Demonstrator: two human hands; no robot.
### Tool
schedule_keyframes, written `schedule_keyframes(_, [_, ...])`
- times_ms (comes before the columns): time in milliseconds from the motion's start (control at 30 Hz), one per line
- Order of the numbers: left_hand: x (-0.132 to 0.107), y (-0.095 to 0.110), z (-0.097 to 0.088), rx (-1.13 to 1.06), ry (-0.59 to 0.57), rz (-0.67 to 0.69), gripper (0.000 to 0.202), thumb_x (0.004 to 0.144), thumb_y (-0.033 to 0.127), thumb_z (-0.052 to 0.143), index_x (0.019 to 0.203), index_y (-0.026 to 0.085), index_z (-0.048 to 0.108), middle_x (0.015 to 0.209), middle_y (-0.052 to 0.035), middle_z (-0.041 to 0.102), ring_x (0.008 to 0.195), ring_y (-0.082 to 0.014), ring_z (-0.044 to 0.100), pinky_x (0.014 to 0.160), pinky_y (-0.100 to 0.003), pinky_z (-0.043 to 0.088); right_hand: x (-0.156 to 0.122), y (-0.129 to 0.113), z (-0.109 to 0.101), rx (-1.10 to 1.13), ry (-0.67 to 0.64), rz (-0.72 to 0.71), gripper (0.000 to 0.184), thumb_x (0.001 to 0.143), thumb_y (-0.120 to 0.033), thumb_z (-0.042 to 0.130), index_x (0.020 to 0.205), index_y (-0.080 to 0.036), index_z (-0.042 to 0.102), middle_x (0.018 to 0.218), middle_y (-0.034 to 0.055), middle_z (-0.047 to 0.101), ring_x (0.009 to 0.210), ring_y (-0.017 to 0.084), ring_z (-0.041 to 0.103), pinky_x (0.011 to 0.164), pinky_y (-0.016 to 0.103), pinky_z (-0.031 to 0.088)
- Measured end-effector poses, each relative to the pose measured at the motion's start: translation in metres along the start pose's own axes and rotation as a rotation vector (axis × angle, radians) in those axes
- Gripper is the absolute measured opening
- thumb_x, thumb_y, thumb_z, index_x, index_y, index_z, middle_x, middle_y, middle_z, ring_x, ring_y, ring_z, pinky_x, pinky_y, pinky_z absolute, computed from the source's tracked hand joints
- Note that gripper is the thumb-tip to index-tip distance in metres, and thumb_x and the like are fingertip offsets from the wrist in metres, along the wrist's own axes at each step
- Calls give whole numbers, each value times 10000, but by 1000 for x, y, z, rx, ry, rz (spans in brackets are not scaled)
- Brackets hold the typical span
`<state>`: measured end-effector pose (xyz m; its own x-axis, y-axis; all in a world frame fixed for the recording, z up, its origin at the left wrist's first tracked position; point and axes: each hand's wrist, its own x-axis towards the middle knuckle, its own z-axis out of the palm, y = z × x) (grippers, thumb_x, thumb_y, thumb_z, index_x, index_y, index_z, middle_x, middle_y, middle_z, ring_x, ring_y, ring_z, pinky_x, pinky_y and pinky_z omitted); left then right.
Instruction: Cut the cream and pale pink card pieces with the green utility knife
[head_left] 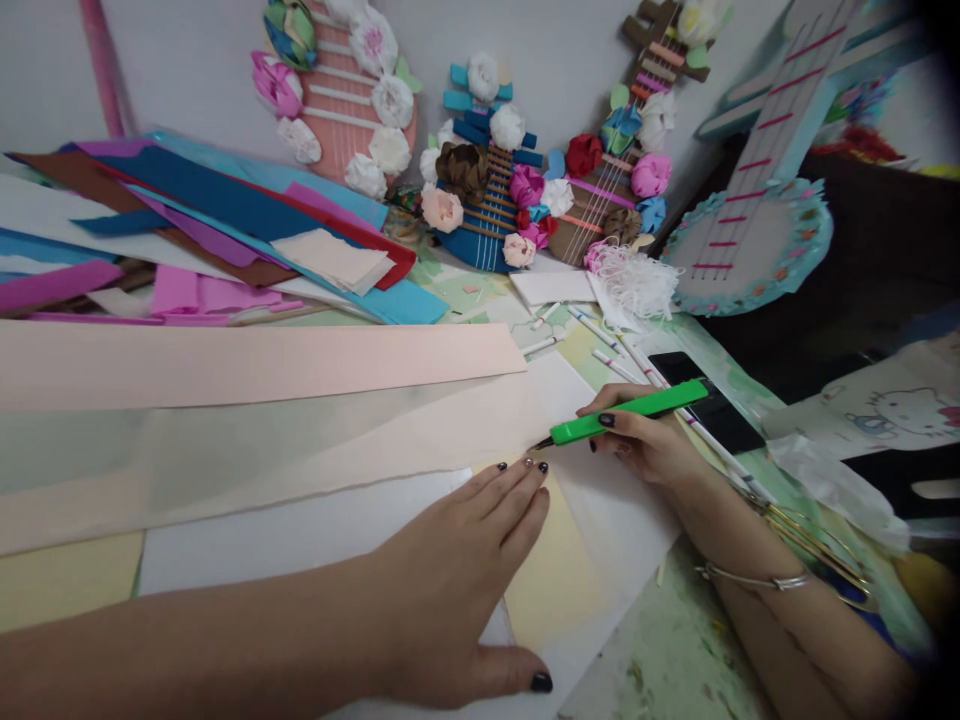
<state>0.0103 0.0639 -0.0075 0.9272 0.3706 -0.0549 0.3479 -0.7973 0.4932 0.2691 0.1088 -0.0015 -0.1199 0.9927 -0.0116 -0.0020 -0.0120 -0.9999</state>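
Note:
My right hand (pixel 634 445) is closed around a green utility knife (pixel 630 412), its dark tip pointing down and left at the paper. The tip is close to the right end of a long peach paper strip (pixel 315 440), beside my left fingertips. My left hand (pixel 472 560) lies flat with fingers stretched out and thumb apart, its fingertips at the lower edge of the strip. Under the hand are a white sheet (pixel 300 535) and a pale yellow piece of paper (pixel 551 575). Another peach strip (pixel 247 365) lies just beyond.
Coloured paper strips (pixel 247 215) are piled at the back left. Flower-covered paper guitars (pixel 480 215) lean on the wall. White sticks (pixel 600 330), a dark phone (pixel 679 375), gold-handled scissors (pixel 814 545) and a plastic bag (pixel 836 490) lie to the right.

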Motion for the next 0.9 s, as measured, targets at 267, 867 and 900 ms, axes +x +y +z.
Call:
schedule_keyframes(267, [0, 1, -2, -2, -18, -8, 945, 867, 660, 397, 1501, 9, 135, 1553, -212, 7, 1444, -360, 38, 1182, -501, 112, 0, -2, 1, -6, 3, 8, 133, 629, -267, 717, 663, -140, 697, 446, 47, 624, 324, 76, 429, 324, 188, 207])
schedule_keyframes(867, [0, 1, 0, 9, 27, 3, 933, 855, 664, 414, 1493, 20, 191, 1556, -203, 60, 1448, -345, 74, 1179, -487, 143, 2, -3, -3, 30, 63, 11, 119, 590, -260, 708, 588, -149, 665, 475, 36, 626, 300, 60, 390, 290, 184, 173])
schedule_keyframes(900, [0, 1, 1, 19, 33, 0, 932, 855, 667, 412, 1493, 23, 194, 1558, -200, 67, 1450, -339, 75, 1181, -477, 138, 2, -3, -4, 32, 63, 15, 114, 589, -254, 709, 590, -148, 666, 494, 39, 636, 304, 59, 394, 289, 184, 176])
